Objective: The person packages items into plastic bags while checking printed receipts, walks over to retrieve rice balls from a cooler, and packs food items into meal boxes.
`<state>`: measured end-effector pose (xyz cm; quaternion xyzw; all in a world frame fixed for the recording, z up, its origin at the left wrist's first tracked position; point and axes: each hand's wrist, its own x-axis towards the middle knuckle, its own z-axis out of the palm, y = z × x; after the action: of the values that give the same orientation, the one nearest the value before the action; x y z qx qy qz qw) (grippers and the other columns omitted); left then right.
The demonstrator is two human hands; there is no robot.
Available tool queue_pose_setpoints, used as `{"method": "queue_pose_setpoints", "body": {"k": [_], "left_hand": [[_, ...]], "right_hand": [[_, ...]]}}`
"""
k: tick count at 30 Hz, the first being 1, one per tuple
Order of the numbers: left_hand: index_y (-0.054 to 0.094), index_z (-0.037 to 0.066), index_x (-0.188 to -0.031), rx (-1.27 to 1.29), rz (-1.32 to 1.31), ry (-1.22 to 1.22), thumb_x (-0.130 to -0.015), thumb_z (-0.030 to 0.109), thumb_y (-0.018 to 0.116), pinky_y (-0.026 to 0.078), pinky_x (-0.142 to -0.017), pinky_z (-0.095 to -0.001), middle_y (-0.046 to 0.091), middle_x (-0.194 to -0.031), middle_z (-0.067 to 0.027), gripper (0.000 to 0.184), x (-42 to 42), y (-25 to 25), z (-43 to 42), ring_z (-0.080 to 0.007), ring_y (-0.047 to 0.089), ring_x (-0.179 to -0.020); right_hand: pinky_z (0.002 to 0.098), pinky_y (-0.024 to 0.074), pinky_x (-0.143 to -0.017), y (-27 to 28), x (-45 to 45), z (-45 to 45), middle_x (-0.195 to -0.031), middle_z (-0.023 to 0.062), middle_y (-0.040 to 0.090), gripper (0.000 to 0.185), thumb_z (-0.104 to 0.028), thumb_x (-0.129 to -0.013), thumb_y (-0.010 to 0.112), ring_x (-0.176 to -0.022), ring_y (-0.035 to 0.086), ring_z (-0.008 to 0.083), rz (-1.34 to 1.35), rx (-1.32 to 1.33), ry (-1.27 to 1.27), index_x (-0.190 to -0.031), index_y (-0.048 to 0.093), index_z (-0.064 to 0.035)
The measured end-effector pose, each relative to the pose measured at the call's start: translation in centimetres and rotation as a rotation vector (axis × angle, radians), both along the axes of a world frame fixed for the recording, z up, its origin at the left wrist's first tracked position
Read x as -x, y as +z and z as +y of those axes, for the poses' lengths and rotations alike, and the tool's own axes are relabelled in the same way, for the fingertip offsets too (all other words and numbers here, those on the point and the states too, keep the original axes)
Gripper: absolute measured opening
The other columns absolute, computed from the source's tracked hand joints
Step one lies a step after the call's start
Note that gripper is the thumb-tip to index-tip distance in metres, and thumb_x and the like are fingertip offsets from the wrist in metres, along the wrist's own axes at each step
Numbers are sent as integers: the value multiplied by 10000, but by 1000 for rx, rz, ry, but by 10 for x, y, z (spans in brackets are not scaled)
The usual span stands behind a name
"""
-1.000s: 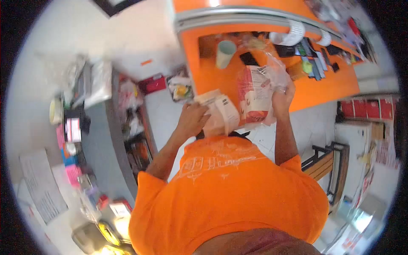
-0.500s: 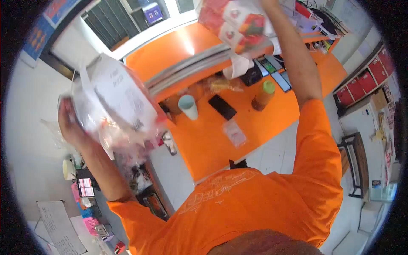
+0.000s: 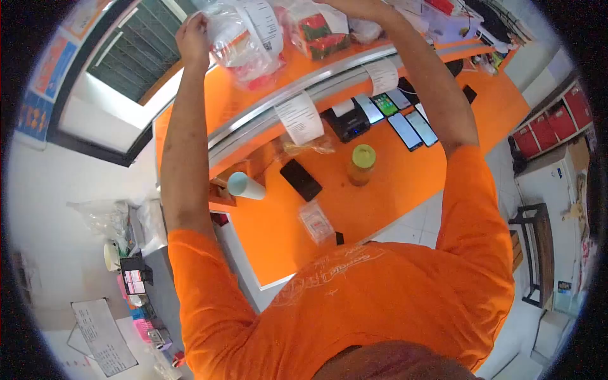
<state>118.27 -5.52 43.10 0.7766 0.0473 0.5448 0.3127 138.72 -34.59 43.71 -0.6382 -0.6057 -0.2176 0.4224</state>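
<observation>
My left hand (image 3: 194, 39) is closed on the upper left side of a clear plastic bag (image 3: 235, 47). White packaging shows inside the bag, and a printed receipt (image 3: 261, 24) is on its front. The bag is at the raised orange counter shelf (image 3: 244, 101); whether its base touches the shelf is unclear. At the top edge of the view, my right hand (image 3: 354, 6) is above a second plastic bag (image 3: 316, 31) containing red and green boxes. The frame edge cuts off most of its fingers, so its grip does not show.
Below the shelf, the orange desk (image 3: 253, 247) holds a pale cup (image 3: 246, 185), a black phone (image 3: 301, 179), a jar with a yellow-green lid (image 3: 362, 166), a small clear packet (image 3: 316, 223), a black receipt printer (image 3: 348, 123) and several phones (image 3: 405, 131). Paper slips (image 3: 299, 118) hang from the shelf edge.
My left hand has carried its bag from the left of the desk up to the raised shelf. The bag with boxes now sits farther back on the shelf, and the view has shifted.
</observation>
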Motion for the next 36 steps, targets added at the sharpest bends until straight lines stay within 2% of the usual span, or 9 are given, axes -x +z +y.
{"method": "queue_pose_setpoints", "body": {"k": [5, 7, 9, 13, 16, 20, 26, 29, 36], "left_hand": [[643, -23, -856, 160, 41, -35, -850, 163, 606, 466, -775, -330, 647, -878, -81, 190, -86, -40, 13, -200, 595, -815], [643, -9, -986, 325, 178, -130, -846, 330, 664, 448, -900, -414, 637, -1037, -126, 367, -90, -36, 23, -250, 586, -985], [628, -33, -1028, -154, 295, 306, -831, 453, 672, 421, -905, -401, 610, -1085, -167, 526, -78, -22, -1, -276, 533, -1069], [423, 10, -1287, -554, 2, 710, -796, 499, 706, 126, -1040, -662, 371, -1342, -229, 749, -19, -11, -96, -367, 254, -1314], [385, 6, -1292, -629, -98, 381, -757, 399, 763, 69, -1050, -672, 319, -1369, -238, 764, 38, -41, -155, -379, 196, -1344], [597, 74, -977, -558, 109, -464, -711, 201, 748, 503, -779, -441, 614, -987, -143, 331, 94, -146, -217, -329, 625, -917], [515, -3, -1110, 271, 750, -436, -856, 3, 552, 472, -885, -424, 561, -1030, -199, 257, 53, -306, -232, -370, 567, -1007], [377, -33, -1382, -94, 837, -208, -838, 174, 683, 289, -1123, -492, 375, -1446, -248, 657, -5, -387, -203, -407, 330, -1364], [325, -26, -1436, -395, 852, 43, -685, 375, 812, 128, -1166, -552, 301, -1503, -230, 980, -45, -392, -213, -436, 184, -1425]], "right_hand": [[277, 502, -808, -67, 58, -167, -926, 87, 682, 245, -209, -924, 561, -896, 647, 144, 717, 818, 399, -992, 680, -6], [312, 506, -785, -147, 51, -178, -879, 90, 679, 230, -213, -896, 587, -827, 635, 174, 983, 1118, 229, -941, 674, -4], [386, 492, -876, -219, 28, -156, -986, 113, 676, 301, -287, -889, 631, -953, 638, 252, 688, 1266, 81, -1006, 656, -11], [373, 373, -1064, -416, -42, -56, -1275, 133, 587, 560, -393, -881, 671, -1221, 518, 275, 254, 308, -220, -1317, 514, -80], [377, 360, -1062, -397, -46, -2, -1452, 187, 400, 729, -432, -814, 721, -1314, 399, 334, 682, 405, -145, -1376, 442, -62], [390, 350, -1073, -374, -47, 9, -1386, 162, 463, 657, -412, -788, 735, -1277, 442, 304, 781, 446, -50, -1295, 502, -67], [409, 335, -1089, -316, -20, -48, -1286, 123, 556, 550, -383, -748, 757, -1221, 507, 259, 712, 681, 168, -1173, 592, -74], [418, 327, -1097, -299, -4, -83, -1236, 104, 603, 498, -368, -729, 767, -1193, 539, 236, 625, 934, 221, -1112, 638, -78], [436, 207, -1169, -377, -31, -184, -972, 87, 712, 376, -379, -722, 735, -1030, 648, 232, -444, 994, 113, -969, 699, -97]]}}
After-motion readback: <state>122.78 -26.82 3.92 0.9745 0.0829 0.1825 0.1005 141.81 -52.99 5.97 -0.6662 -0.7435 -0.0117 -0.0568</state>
